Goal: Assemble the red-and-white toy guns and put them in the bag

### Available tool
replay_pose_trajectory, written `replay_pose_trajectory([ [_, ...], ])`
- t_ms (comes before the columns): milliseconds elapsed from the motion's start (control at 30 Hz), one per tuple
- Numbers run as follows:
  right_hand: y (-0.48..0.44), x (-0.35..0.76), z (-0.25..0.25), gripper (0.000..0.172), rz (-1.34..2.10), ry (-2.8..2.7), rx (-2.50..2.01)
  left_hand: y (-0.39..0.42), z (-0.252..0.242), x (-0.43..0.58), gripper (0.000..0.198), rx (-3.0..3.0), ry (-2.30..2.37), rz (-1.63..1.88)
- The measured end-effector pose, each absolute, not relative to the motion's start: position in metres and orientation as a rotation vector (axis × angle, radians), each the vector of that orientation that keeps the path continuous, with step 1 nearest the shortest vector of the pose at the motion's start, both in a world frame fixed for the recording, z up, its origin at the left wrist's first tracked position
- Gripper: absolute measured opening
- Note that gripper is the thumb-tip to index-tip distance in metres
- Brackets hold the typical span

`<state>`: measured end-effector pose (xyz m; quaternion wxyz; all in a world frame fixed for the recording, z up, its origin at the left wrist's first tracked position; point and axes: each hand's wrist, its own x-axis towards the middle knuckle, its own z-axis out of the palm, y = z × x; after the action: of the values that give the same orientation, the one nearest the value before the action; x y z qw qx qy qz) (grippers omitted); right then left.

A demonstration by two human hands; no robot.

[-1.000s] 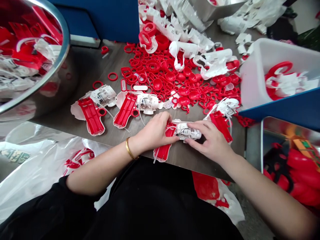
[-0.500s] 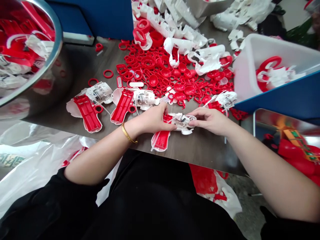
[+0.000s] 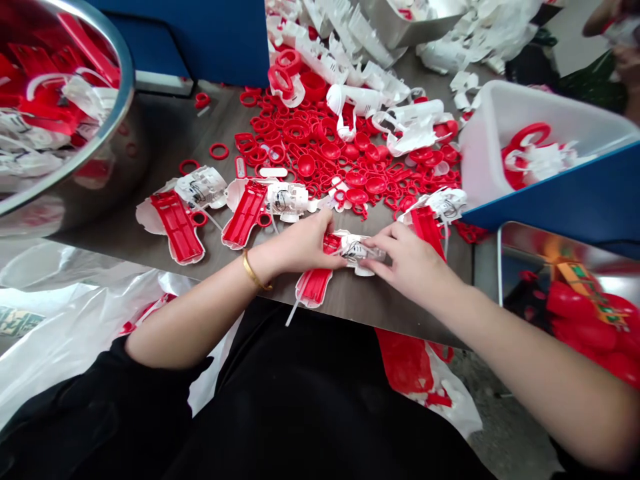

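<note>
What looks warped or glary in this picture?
In the head view, the wide lens stretches the steel bowl at left, whose rim carries bright glare, while the left hand and right hand on the white plastic part stay sharp near the centre.

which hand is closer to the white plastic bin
The right hand is nearer, sitting just below and to the left of the white plastic bin. The left hand is farther away, on the other side of the right hand.

A white toy-gun mechanism [image 3: 358, 252] with dark wires abuts a flat-lying red gun-shaped shell [image 3: 314, 288].
</note>
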<state>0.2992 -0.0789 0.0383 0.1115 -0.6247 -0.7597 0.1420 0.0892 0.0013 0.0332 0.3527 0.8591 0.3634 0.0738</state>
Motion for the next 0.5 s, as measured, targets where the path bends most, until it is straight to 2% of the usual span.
replay_pose_trajectory([
  [100, -0.094, 0.291, 0.031, 0.026, 0.274, -2.208, -1.783, -0.018, 0.032, 0.088, 0.051, 2.498, 0.999, 0.357],
  [300, -0.101, 0.293, 0.016, 0.029, 0.178, -2.14, -1.688, -0.04, 0.025, 0.103, 0.013, 2.642, 1.018, 0.518],
  [500, -0.1, 0.294, 0.014, 0.026, 0.277, -2.114, -1.661, -0.047, 0.015, 0.107, 0.025, 2.646, 0.871, 0.584],
])
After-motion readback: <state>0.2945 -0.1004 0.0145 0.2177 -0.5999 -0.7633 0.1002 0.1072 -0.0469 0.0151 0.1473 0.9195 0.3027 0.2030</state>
